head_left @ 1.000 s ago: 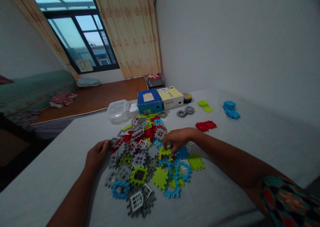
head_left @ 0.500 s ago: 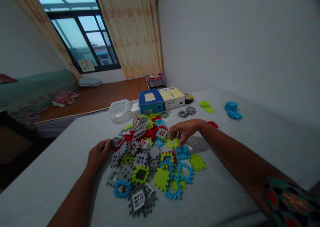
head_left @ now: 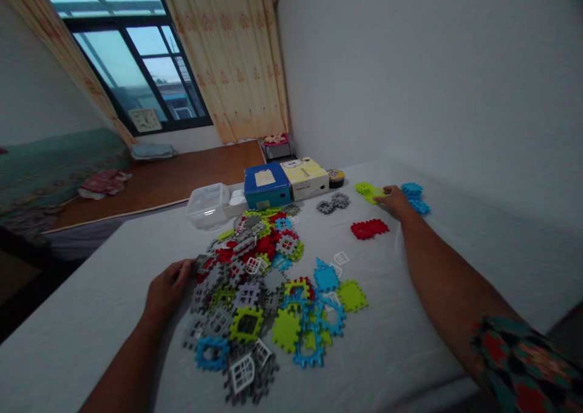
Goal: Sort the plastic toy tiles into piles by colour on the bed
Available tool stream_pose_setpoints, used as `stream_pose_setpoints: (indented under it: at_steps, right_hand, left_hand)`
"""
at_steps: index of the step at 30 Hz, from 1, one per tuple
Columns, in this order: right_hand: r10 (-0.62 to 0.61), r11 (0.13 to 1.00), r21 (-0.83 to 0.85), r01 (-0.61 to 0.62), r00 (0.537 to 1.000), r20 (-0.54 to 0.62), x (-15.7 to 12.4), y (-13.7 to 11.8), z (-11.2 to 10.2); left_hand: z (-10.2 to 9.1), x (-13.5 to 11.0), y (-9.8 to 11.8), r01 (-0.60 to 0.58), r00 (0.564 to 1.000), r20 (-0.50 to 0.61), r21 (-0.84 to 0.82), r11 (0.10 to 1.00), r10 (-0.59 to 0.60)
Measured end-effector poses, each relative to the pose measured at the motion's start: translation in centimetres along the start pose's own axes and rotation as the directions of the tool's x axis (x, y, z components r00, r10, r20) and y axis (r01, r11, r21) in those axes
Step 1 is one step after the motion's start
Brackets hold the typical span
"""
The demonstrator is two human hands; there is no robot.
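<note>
My right hand (head_left: 395,201) is at the lime-green group of building pieces (head_left: 365,188) on the right, its fingers pinched on a lime-green building piece (head_left: 378,193). My left hand (head_left: 167,288) rests on the sheet at the left edge of a mixed heap of interlocking plastic building pieces (head_left: 248,294). Its fingers are curled in beside a grey piece (head_left: 203,266); whether they grip anything is hidden. Grey, red, blue and lime-green toothed tiles and frames make up the heap, with small white window pieces (head_left: 242,373) among them.
Red pieces (head_left: 369,229), grey pieces (head_left: 333,203) and blue pieces (head_left: 415,198) lie in separate groups on the right. Behind the heap stand a clear plastic tub (head_left: 208,205), a blue box (head_left: 266,185), a yellow-and-white box (head_left: 304,178) and a round tin (head_left: 336,178).
My right hand has moved from the heap rightward and away to the lime-green group, carrying a lime-green piece. My left hand stays at the heap's left edge. The view has shifted slightly.
</note>
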State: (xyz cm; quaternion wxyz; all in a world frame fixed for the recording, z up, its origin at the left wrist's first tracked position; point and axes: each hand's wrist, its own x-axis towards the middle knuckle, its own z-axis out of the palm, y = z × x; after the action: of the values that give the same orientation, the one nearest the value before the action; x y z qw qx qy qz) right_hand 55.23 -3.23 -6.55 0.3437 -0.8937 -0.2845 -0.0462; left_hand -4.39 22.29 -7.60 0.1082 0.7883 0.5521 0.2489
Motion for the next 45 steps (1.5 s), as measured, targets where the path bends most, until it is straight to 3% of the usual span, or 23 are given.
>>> stream_pose_setpoints:
  at_steps: [5,8,11,13,14,15,18,19,20,21,24,28,33,37,42,45]
  right_hand:
    - [0.086,0.994,-0.081,-0.078,0.991,0.099,2.1,2.1,2.3]
    - [0.069,0.985,-0.165,-0.058,0.996,0.062,2.6,1.8,2.8]
    - [-0.059,0.984,-0.169,0.062,0.998,0.023,2.4,-0.7,2.7]
    - [-0.236,0.967,-0.07,0.246,0.964,0.119,1.5,-3.6,2.8]
    - [-0.345,0.937,0.013,0.35,0.914,0.215,0.8,-5.4,3.0]
    - [-0.451,0.891,0.112,0.44,0.828,0.332,-0.2,-7.2,3.2]
    - [-0.639,0.743,0.373,0.556,0.421,0.644,-4.4,-12.1,4.2]
    - [-0.645,0.719,0.4,0.568,0.331,0.689,-6.1,-13.4,4.5]
    - [-0.639,0.704,0.393,0.592,0.285,0.715,-7.7,-14.5,4.7]
    - [-0.632,0.689,0.365,0.627,0.272,0.726,-9.3,-15.4,4.8]
    - [-0.656,0.615,0.243,0.75,0.316,0.685,-12.9,-17.0,4.9]
    - [-0.724,0.527,0.161,0.835,0.342,0.599,-14.8,-17.6,4.8]
    - [-0.757,0.47,0.143,0.871,0.314,0.573,-15.0,-17.9,4.3]
    - [-0.773,0.416,0.061,0.907,0.318,0.549,-14.9,-18.3,3.2]
    - [-0.757,0.427,-0.009,0.904,0.363,0.543,-13.8,-18.0,2.6]
    - [-0.732,0.476,-0.058,0.878,0.431,0.527,-12.1,-17.3,3.0]
  left_hand:
    - [0.1,0.0,-0.2,-0.008,1.0,0.004,-0.007,1.0,0.008]
    - [0.1,0.0,-0.3,-0.028,0.999,0.016,-0.009,1.0,0.028]
    - [0.2,0.0,-0.2,-0.026,1.0,0.006,-0.002,1.0,0.026]
    - [0.2,0.0,0.0,-0.016,1.0,0.005,0.005,1.0,0.016]
    - [0.2,0.0,0.1,-0.011,1.0,0.008,0.005,1.0,0.011]
    - [0.1,-0.1,0.2,-0.007,1.0,0.01,0.0,1.0,0.007]
    - [0.0,-0.2,0.4,-0.012,1.0,0.006,-0.025,1.0,0.012]
    - [0.0,-0.3,0.4,-0.015,1.0,0.008,-0.029,0.999,0.015]
    - [-0.1,-0.3,0.5,-0.015,1.0,0.01,-0.032,0.999,0.015]
    - [-0.1,-0.4,0.6,-0.013,1.0,0.013,-0.033,0.999,0.014]
    - [-0.2,-0.5,0.8,-0.008,1.0,0.021,-0.048,0.999,0.009]
    - [-0.3,-0.5,1.1,0.007,1.0,0.015,-0.057,0.998,-0.006]
    - [-0.3,-0.6,1.1,-0.014,1.0,0.019,-0.063,0.998,0.016]
    - [-0.3,-0.7,1.0,-0.014,1.0,0.025,-0.047,0.999,0.016]
    - [-0.3,-0.6,0.9,-0.008,0.999,0.032,-0.031,0.999,0.009]
    - [-0.3,-0.5,0.9,-0.011,1.0,0.023,-0.045,0.999,0.012]
